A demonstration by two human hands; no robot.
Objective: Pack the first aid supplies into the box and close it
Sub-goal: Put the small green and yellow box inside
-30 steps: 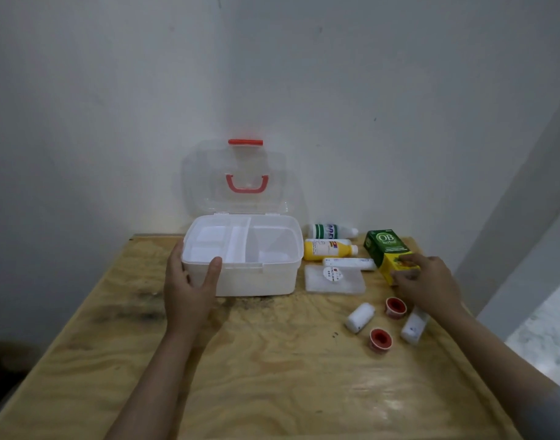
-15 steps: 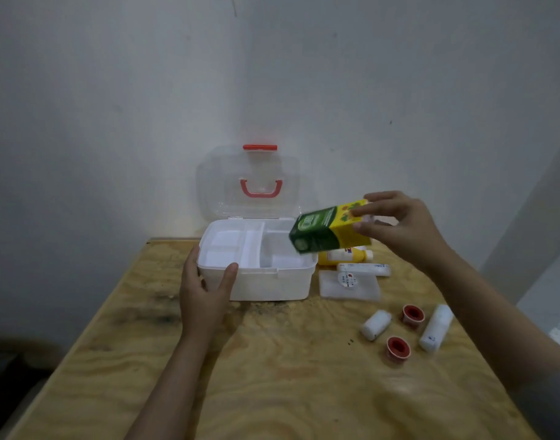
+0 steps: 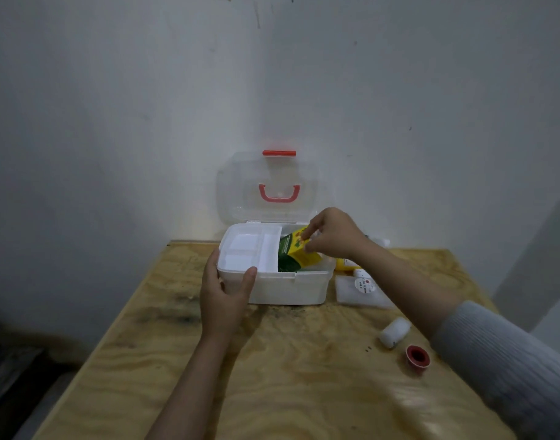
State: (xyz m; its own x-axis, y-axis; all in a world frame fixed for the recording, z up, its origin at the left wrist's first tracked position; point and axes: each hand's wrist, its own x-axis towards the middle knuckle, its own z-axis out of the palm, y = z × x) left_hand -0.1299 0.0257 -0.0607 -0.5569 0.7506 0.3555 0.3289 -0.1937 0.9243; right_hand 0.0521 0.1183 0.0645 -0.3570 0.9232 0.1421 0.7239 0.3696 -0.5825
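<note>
A white first aid box (image 3: 291, 289) stands open on the plywood table (image 3: 304, 376); its clear lid (image 3: 237, 188) with a red handle leans back against the wall. My left hand (image 3: 223, 301) grips the box's front left corner. My right hand (image 3: 332, 233) holds a green and yellow carton (image 3: 296, 254), tilted, its lower end inside the box's right compartment. To the right of the box lie a flat white packet (image 3: 361, 290), a white bandage roll (image 3: 394, 331) and a red tape roll (image 3: 417, 356). A yellow bottle (image 3: 343, 264) is mostly hidden behind my right forearm.
The table's far edge meets a grey-white wall. A white divided tray (image 3: 250, 249) fills the box's left half. The table's left edge drops to a dark floor (image 3: 18, 376).
My right hand picked the carton up from the table at the right, carried it left over the box and lowered it into the right compartment. My left hand stayed on the box.
</note>
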